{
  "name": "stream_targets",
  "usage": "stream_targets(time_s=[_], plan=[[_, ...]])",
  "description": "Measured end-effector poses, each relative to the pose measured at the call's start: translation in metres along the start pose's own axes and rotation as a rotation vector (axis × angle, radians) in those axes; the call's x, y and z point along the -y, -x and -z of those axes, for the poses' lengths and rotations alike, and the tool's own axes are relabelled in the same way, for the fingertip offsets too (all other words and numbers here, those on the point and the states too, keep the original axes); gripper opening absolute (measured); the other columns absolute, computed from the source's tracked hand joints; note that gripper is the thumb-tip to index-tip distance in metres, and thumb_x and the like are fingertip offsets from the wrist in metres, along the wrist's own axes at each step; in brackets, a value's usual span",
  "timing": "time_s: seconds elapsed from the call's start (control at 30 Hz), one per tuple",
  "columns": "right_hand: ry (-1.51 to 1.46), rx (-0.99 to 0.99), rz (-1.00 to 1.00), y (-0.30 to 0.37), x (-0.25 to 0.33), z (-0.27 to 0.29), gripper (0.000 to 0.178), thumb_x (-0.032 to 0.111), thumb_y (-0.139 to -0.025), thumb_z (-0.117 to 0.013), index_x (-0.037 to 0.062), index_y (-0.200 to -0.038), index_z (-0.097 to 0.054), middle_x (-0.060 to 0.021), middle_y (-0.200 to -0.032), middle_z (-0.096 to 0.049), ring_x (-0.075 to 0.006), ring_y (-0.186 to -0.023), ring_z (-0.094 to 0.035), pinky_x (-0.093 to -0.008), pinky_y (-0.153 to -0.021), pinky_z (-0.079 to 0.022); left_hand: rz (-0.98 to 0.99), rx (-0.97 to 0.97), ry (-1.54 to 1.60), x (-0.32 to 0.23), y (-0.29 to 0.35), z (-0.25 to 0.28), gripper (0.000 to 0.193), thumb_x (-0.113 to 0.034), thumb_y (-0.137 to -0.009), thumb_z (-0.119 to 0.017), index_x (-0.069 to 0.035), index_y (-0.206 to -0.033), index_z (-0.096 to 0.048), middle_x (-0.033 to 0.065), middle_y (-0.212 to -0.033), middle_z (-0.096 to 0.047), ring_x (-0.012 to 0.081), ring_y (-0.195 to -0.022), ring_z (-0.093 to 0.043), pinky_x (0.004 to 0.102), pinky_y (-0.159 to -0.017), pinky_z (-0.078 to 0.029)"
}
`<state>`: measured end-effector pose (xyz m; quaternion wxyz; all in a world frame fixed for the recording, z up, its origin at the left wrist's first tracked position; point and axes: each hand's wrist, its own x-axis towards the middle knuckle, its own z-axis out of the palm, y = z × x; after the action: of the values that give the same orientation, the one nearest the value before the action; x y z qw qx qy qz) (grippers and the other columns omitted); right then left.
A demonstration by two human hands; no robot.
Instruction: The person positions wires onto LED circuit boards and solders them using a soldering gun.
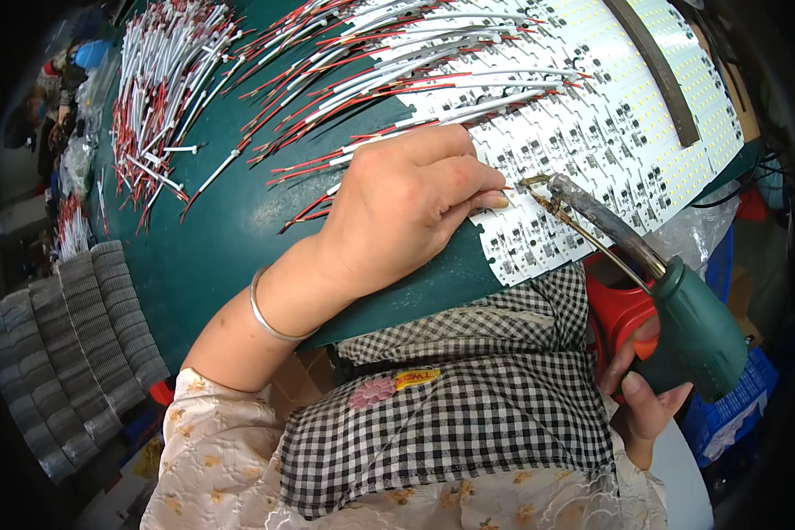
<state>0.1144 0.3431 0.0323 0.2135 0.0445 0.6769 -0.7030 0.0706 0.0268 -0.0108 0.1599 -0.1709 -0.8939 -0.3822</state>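
Observation:
My left hand (406, 199) reaches over the green table, thumb and fingers pinched on a thin wire whose red end shows at the fingertips. Most of that wire is hidden beneath the hand. Under the fingertips lies a white sheet of small circuit boards (539, 234) with dark parts on it. A green-handled soldering gun (700, 331) is in my right hand (649, 402), its fingers wrapped round the grip. The gun's dark tip and thin feed tube meet just right of the pinched wire, at the boards. Rows of red and white wires (415, 84) fan out across the sheet's left side.
A heap of loose red and white wires (163, 84) covers the table's far left. Across the sheet at the right lies a dark bar (658, 66). Stacked grey ribbed pieces (79, 340) stand by the table's left edge. A red object (618, 309) sits below the gun.

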Motion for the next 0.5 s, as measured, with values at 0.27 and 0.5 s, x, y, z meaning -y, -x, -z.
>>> stream_targets(time_s=[0.27, 0.5], plan=[[0.029, 0.064, -0.014, -0.003, 0.001, -0.009, 0.055, 0.002, -0.079, -0.067, -0.0060, -0.128, -0.042, -0.0138, -0.083, -0.056, -0.0163, -0.064, -0.054, -0.0263, -0.055, -0.049, -0.088, -0.040, -0.052, 0.003, 0.004, -0.001, 0.021, -0.003, -0.068, -0.079, -0.007, -0.087, -0.071, 0.0050, -0.069, -0.061, 0.0183, -0.058, -0.060, 0.0289, -0.049, -0.046], [0.213, 0.072, 0.157, -0.001, -0.014, -0.007, 0.050, 0.004, -0.078, -0.067, -0.0075, -0.122, -0.045, -0.0120, -0.075, -0.057, -0.0153, -0.057, -0.053, -0.0254, -0.052, -0.048, -0.142, -0.076, -0.101, 0.000, 0.005, -0.005, 0.024, 0.001, -0.066, -0.078, -0.005, -0.087, -0.070, 0.0067, -0.069, -0.059, 0.0198, -0.057, -0.059, 0.0298, -0.048, -0.046]])
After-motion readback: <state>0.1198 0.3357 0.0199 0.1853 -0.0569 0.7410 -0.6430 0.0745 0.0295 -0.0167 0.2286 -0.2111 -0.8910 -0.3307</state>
